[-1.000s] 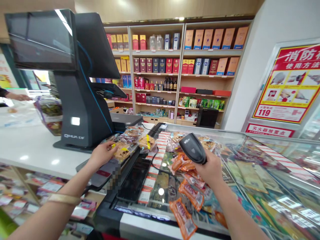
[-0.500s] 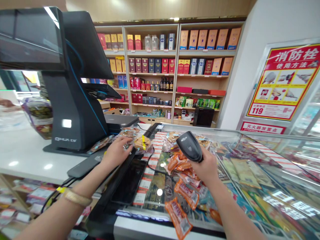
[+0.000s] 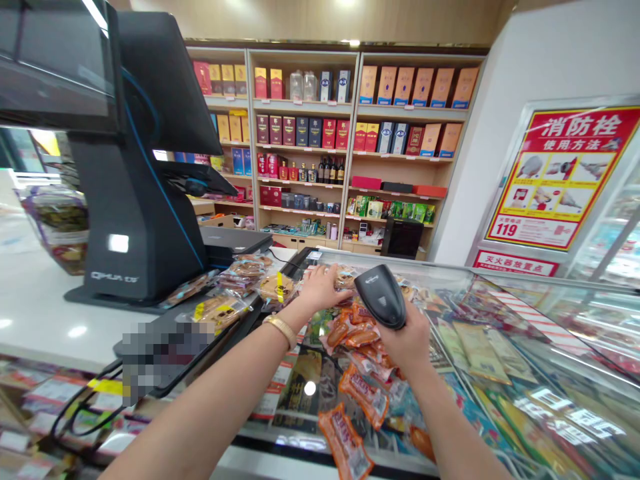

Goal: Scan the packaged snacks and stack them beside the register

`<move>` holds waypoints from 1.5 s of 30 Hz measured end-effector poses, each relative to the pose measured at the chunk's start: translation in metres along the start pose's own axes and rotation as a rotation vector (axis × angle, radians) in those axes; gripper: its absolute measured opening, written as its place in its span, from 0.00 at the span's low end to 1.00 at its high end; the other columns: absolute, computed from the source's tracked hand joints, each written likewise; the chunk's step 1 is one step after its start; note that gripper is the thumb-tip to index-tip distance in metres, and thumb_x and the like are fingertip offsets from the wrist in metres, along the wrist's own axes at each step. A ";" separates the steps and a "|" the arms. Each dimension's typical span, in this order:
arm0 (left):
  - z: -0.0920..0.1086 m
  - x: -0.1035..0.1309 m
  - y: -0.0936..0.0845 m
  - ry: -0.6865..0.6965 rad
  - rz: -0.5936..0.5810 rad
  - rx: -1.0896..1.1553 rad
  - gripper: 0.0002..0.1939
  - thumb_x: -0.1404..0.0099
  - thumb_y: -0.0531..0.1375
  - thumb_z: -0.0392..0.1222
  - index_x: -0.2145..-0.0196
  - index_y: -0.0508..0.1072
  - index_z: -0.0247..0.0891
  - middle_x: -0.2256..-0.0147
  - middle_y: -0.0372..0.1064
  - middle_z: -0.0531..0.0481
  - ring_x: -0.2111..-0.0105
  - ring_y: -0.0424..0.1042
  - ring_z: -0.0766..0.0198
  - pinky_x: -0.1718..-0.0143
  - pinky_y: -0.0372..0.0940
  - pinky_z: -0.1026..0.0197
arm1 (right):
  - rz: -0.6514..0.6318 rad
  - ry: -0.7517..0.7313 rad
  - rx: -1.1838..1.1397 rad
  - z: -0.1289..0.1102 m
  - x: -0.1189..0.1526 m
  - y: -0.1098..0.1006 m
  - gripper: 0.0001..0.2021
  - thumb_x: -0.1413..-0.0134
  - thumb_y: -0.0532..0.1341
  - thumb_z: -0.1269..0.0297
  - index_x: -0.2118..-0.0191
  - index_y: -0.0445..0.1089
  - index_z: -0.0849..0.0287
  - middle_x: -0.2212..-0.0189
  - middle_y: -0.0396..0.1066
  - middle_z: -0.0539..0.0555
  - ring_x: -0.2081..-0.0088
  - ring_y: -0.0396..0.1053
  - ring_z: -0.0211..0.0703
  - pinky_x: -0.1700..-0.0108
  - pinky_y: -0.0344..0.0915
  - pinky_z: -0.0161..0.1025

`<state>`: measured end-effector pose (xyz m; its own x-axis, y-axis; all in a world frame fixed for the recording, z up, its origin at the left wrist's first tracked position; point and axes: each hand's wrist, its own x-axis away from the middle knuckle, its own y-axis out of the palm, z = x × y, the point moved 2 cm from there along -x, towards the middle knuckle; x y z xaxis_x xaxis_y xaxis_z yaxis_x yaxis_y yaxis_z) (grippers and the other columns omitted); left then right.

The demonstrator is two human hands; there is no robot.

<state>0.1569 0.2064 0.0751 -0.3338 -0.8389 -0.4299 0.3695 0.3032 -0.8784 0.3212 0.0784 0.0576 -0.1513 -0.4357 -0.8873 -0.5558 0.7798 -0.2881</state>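
My right hand point(image 3: 407, 337) is wrapped round the handle of a black barcode scanner point(image 3: 380, 297), its head raised over the glass counter. My left hand point(image 3: 323, 290) reaches across to the left of the scanner, fingers apart, at a clear-wrapped snack pack point(image 3: 346, 276) that it partly covers. Below both hands lie several orange snack packets point(image 3: 365, 393), heaped and overlapping on the glass. More clear packs of round brown biscuits sit to the left: one point(image 3: 277, 287) with a yellow strip by my left wrist, another point(image 3: 220, 310) nearer the till.
A black till point(image 3: 145, 200) with screens stands on the white counter point(image 3: 30, 280) at left. Cables point(image 3: 75, 413) hang at its front edge. The glass-topped case point(image 3: 300, 407) holds packaged goods underneath. Shelves of boxes point(image 3: 305, 133) line the back wall, and a red-and-yellow sign point(image 3: 565, 173) hangs at right.
My left hand has moved right, from the biscuit packs beside the till to the packs near the scanner. A biscuit pack shows by the till. My right hand still holds the scanner.
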 end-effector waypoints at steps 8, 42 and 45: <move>-0.012 0.007 0.005 0.036 0.172 0.107 0.36 0.49 0.65 0.48 0.43 0.65 0.38 0.50 0.64 0.37 0.48 0.63 0.46 0.45 0.59 0.47 | -0.004 0.002 0.013 0.000 0.000 0.001 0.07 0.50 0.60 0.60 0.71 0.68 0.57 0.76 0.71 0.53 0.73 0.69 0.45 0.72 0.61 0.36; -0.102 0.070 -0.130 0.407 0.060 -0.075 0.35 0.44 0.61 0.48 0.40 0.58 0.38 0.44 0.62 0.39 0.44 0.63 0.50 0.42 0.58 0.49 | -0.513 -0.074 0.003 -0.010 0.005 0.011 0.16 0.56 0.60 0.69 0.57 0.72 0.54 0.65 0.76 0.52 0.65 0.72 0.45 0.65 0.62 0.36; -0.140 0.088 -0.129 0.199 0.030 -0.005 0.37 0.44 0.59 0.55 0.40 0.59 0.37 0.45 0.65 0.40 0.46 0.66 0.49 0.44 0.60 0.49 | -0.491 -0.078 0.018 -0.010 0.005 0.011 0.17 0.56 0.61 0.68 0.56 0.72 0.55 0.65 0.75 0.52 0.65 0.72 0.45 0.65 0.62 0.36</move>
<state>-0.0415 0.1572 0.1212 -0.4875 -0.7237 -0.4884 0.3779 0.3294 -0.8653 0.3061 0.0801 0.0533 0.1867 -0.7195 -0.6690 -0.5316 0.4986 -0.6847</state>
